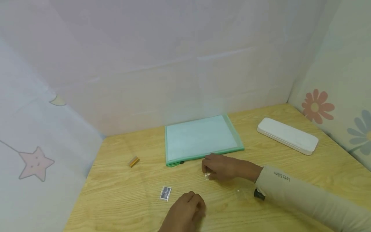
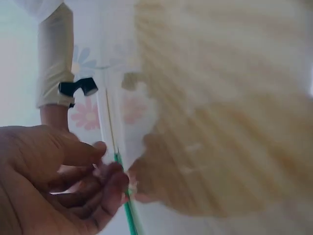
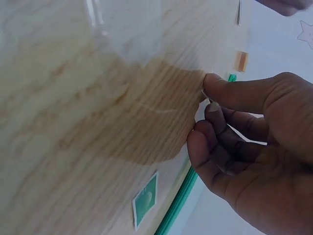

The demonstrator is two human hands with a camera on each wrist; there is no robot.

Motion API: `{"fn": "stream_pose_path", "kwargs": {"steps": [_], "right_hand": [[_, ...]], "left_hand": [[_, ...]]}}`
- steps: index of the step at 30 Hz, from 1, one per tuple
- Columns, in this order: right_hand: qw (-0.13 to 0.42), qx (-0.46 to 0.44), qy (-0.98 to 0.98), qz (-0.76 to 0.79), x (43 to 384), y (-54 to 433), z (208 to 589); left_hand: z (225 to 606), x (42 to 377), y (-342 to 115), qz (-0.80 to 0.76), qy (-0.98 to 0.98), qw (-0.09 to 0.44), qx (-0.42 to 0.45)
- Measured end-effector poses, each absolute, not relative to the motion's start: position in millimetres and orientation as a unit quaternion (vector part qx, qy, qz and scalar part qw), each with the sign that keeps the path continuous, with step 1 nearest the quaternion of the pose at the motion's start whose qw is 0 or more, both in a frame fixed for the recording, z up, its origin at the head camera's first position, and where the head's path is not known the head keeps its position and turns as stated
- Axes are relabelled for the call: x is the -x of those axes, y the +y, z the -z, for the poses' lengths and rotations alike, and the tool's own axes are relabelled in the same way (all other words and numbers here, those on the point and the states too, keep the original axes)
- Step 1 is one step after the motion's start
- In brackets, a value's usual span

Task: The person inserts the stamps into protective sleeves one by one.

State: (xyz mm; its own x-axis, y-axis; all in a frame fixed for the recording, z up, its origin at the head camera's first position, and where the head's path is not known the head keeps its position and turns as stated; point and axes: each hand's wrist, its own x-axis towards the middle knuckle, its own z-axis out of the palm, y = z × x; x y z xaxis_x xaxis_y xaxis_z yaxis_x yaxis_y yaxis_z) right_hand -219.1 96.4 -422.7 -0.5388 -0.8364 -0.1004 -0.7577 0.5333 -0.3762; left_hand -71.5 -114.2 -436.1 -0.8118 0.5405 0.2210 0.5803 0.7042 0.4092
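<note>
My right hand pinches a small white-edged piece between thumb and fingertips, just above the table; its face is mostly hidden by the fingers. Below that hand, in the right wrist view, a green stamp with a white border lies near the zip pouch. My left hand hovers low over the near part of the table, fingers loosely curled around nothing. Just beyond it, to the left, lies a dark grey stamp-like picture with a white border in a clear sleeve.
A pale zip pouch with green edging lies at the back. To its right is a long white case. A small orange-brown block sits at the left. Clear plastic lies near the right forearm. Printed cloth walls surround the table.
</note>
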Motion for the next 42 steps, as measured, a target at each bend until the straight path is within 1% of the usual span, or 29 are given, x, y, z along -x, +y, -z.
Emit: {"fn": "stream_pose_path", "kwargs": {"steps": [2,4,6,10,17,24,31,38,42], "right_hand": [[0.144,0.454,0.864,0.162,219.1,96.2,423.9],[0.149,0.448,0.862,0.182,219.0,95.8,425.4],[0.147,0.450,0.857,0.204,218.6,94.9,426.2],[0.129,0.457,0.841,0.258,218.2,93.1,423.2],[0.087,0.458,0.795,0.388,214.5,92.0,399.3],[0.042,0.457,0.776,0.432,197.3,87.1,381.3],[0.041,0.431,0.754,0.494,183.2,85.3,370.4],[-0.018,0.448,0.757,0.475,178.3,85.2,368.6],[-0.040,0.461,0.751,0.471,177.3,82.5,370.4]], "left_hand": [[429.4,75.7,-115.9,0.323,-0.906,0.002,0.275],[424.3,80.0,-117.9,0.393,-0.886,-0.015,0.247],[421.4,84.6,-120.3,0.436,-0.871,-0.011,0.228],[418.6,90.8,-126.0,0.464,-0.861,0.030,0.207],[408.1,97.0,-132.5,0.515,-0.849,0.020,0.115],[406.9,96.3,-135.6,0.529,-0.840,0.041,0.113],[405.4,97.0,-134.8,0.539,-0.833,0.063,0.106],[404.7,98.2,-133.8,0.531,-0.836,0.088,0.109],[405.4,98.4,-133.0,0.533,-0.833,0.095,0.114]]}}
